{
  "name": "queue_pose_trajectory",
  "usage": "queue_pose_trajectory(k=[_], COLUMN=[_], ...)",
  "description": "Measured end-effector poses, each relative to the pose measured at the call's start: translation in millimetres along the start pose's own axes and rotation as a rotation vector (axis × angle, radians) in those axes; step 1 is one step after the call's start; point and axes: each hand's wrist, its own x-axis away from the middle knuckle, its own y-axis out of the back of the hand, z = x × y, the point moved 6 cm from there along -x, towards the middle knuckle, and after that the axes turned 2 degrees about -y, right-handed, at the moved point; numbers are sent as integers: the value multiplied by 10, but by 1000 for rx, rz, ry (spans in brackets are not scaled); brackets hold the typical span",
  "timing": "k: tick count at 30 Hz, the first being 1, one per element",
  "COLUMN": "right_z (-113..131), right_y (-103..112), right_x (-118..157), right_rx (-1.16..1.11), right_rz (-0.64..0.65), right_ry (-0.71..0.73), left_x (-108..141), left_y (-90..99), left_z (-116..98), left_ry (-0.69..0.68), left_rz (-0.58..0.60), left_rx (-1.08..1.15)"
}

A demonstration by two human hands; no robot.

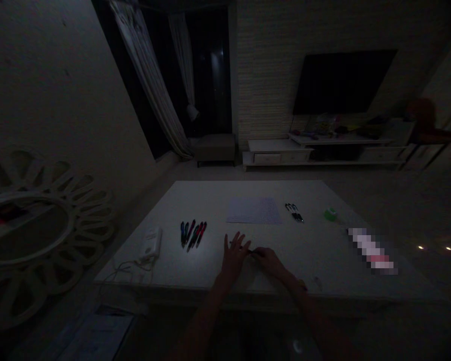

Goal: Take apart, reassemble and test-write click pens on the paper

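Note:
Just in front of me, low over the white table [206, 273], a thin dark pen [250, 251] spans my two hands. My left hand [234, 258] has it between its fingers, some of which are stretched out. The fingers of my right hand [268, 260] are pinched on the pen's other end. Dim light hides the pen's details. Left of my hands lies a group of several dark and red pens [193, 234]. Beyond my hands is a pale printed sheet [253, 210], with a few black-and-white pens [294, 212] to its right.
A white power strip [151, 242] with cables is at the table's left. On the right are a green tape roll [329, 214] and a blurred-out item [372, 250]. A small dark object [302, 285] lies by my right forearm. A TV cabinet [274, 152] stands beyond.

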Motion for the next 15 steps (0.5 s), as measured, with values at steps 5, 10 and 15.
queue_pose_trajectory(k=[5, 10, 15], right_z=[-183, -175, -118], right_y=[-30, -59, -8], right_x=[-42, -43, -47], right_rx=[-116, -272, -269], right_rz=[11, -15, 30], right_ry=[-201, -200, -167], left_x=[6, 18, 7], left_y=[-294, -335, -313], left_z=[87, 109, 108], left_ry=[-29, -6, -3], left_rz=[214, 238, 241], left_rx=[-14, -33, -24])
